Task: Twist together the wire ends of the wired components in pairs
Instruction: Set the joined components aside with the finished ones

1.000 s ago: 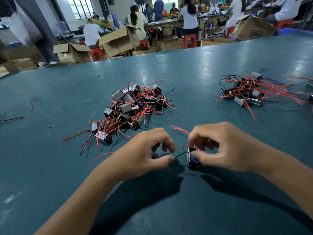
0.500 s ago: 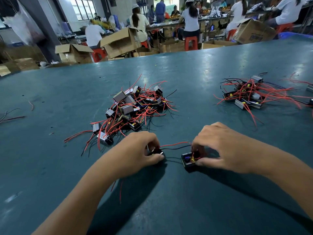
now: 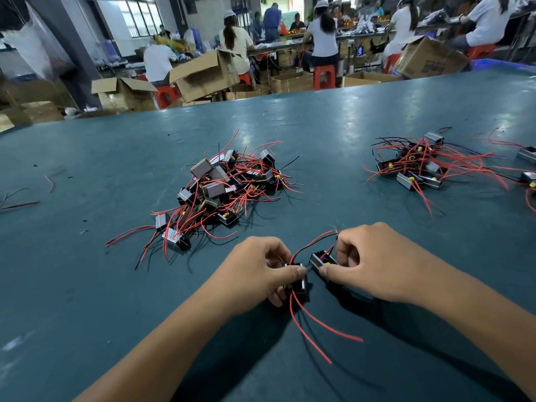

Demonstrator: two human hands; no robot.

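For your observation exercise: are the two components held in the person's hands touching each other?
Apart. The head view shows a strip of table between the left-hand component and the right-hand component.

Bare bench (image 3: 87, 285) lies open to the left of the left hand's grip (image 3: 261, 274) and on the near side of both. Beyond that grip a tangled pile of wired components (image 3: 223, 190) blocks the way; a second pile (image 3: 417, 166) lies beyond and right of the right hand's grip (image 3: 368, 265). Loose red wires (image 3: 319, 329) trail just nearward.
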